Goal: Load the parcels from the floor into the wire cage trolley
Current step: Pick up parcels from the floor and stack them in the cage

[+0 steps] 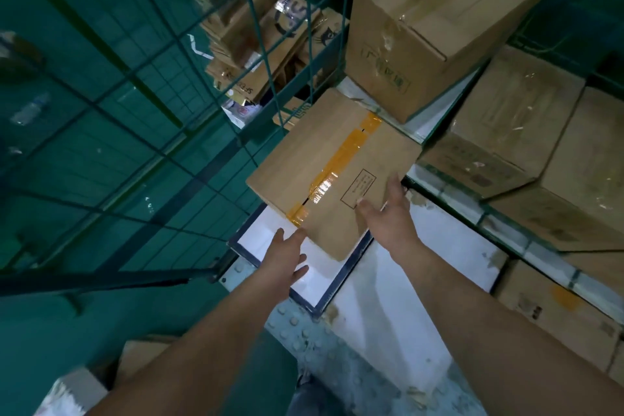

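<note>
A brown cardboard parcel (331, 172) sealed with a strip of yellow tape lies flat inside the wire cage trolley (260, 54), on top of a white flat box with a dark edge (266, 240). My right hand (388, 209) rests on the parcel's near right corner with its fingers spread. My left hand (283, 257) is just off the parcel's near left corner, fingers apart, over the white box. Neither hand grips anything.
A tall cardboard box (435, 24) stands behind the parcel, with more cartons (506, 132) stacked to the right. A second cage on the left holds several small boxes (243, 30). Green floor (67, 145) shows through the mesh. Another parcel (141, 355) lies low at the near left.
</note>
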